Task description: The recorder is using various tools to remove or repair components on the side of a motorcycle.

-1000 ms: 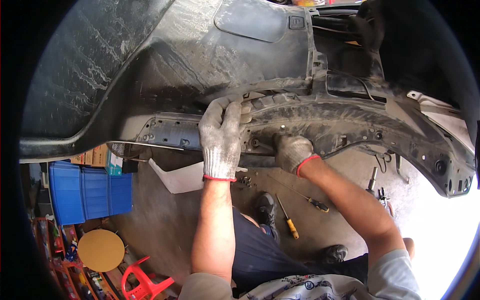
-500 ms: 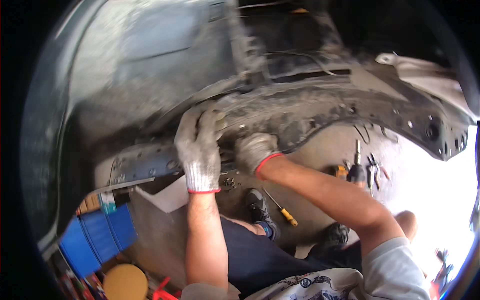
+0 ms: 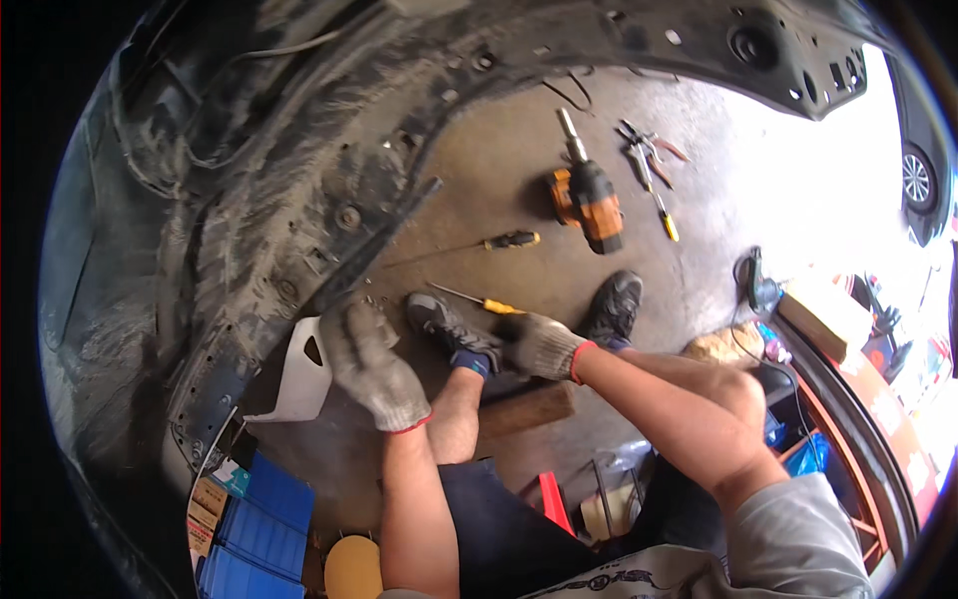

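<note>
My left hand (image 3: 371, 367), in a white knitted glove with a red cuff, is beside the lower edge of the dusty dark car body panel (image 3: 344, 165). Motion blurs it, but its fingers look loosely stretched, with nothing visible in them. A white curved plastic piece (image 3: 302, 374) is just left of it. My right hand (image 3: 547, 347), gloved alike, hovers low over the floor between my shoes. Near its fingers lies a screwdriver with a yellow handle (image 3: 499, 306); whether they touch cannot be made out. The fingers of this hand are smeared and partly hidden.
On the floor lie an orange and black impact wrench (image 3: 597, 205), another screwdriver (image 3: 512, 241), pliers (image 3: 659, 150) and a yellow-tipped tool (image 3: 668, 222). A wooden block (image 3: 526, 409) is between my legs. Blue bins (image 3: 261, 529) and a round yellow stool (image 3: 353, 569) stand at lower left.
Both hands have come away from the car panel's underside. My right hand has dropped toward the yellow screwdriver. The view has swung right and down, showing more floor and tools.
</note>
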The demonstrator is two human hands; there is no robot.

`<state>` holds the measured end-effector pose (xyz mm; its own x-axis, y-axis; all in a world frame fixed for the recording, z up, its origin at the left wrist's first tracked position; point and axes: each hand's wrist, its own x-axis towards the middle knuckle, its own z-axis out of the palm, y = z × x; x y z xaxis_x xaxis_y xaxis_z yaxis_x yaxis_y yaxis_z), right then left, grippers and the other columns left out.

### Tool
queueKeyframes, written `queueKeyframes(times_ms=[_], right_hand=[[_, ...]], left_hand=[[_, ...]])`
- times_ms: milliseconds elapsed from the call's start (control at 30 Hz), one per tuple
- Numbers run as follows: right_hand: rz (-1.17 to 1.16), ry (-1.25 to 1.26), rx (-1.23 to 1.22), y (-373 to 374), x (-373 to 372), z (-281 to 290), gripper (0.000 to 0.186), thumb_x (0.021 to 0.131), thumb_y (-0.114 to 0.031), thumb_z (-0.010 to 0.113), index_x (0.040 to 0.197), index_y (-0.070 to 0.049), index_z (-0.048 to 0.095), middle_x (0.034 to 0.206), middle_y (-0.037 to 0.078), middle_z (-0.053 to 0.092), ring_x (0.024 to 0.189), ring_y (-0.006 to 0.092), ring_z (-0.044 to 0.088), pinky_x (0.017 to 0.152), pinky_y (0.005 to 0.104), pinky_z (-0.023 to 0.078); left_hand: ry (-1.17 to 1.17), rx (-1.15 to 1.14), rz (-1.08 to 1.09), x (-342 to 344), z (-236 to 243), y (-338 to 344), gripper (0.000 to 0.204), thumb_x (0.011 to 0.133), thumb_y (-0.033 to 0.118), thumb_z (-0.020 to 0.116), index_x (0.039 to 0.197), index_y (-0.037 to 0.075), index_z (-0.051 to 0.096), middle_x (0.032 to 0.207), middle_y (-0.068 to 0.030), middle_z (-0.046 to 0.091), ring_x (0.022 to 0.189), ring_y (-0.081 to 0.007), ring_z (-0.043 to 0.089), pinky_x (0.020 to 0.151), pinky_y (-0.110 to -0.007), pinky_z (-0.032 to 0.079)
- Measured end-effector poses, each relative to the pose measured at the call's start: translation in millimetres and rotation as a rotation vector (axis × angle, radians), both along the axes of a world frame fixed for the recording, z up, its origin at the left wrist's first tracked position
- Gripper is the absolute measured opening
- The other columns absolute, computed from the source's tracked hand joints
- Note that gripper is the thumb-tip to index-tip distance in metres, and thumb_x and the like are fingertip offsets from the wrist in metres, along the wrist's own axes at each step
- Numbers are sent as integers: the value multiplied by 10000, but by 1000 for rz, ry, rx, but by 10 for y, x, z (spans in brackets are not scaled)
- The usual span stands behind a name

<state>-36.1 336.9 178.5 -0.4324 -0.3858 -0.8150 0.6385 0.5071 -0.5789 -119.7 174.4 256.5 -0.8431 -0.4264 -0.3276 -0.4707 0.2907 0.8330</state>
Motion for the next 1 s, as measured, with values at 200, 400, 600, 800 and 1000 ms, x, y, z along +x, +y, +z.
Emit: queueKeyframes(times_ms=[200,400,600,800,1000], right_hand=[[16,-344,501,654,1220,-670,335,845,-209,558,1124,-49,653,1140,217,641,1085,330,621,916,411,498],[-329,-151,522,1066,1035,276,373,866,-301,570,1163,-80,611,1121,209,643,1080,351,607,924,422,481],[-831,-89,511,1854,1626,2061,389,860,-356,534,1176,-146,618,1104,200,642,1087,368,582,936,432,451],[-722,-264,774,2059,4249,1811,408,882,-360,508,1117,-62,655,1218,228,588,1147,372,556,977,414,449],[38,-166,661,2687,5897,2080,348,839,-286,481,1038,-145,728,1146,134,665,1077,258,641,946,398,491]], left_hand=[[-429,425,-203,756,-360,578,109,937,153,580,975,51,589,759,15,532,615,-57,431,539,-214,354],[-612,281,-536,1488,-484,408,159,944,214,544,884,68,563,702,19,527,583,-67,433,508,-236,346],[-566,-356,-1143,1181,703,331,460,918,432,467,1094,28,601,1048,-273,622,1035,-431,587,894,-459,466],[-665,-407,-1284,736,1802,1135,374,886,369,507,994,54,678,844,-151,694,846,-291,679,764,-385,529],[-480,-449,-1568,455,2690,2102,311,905,227,445,1070,106,680,1171,-185,620,1127,-315,573,967,-425,450]])
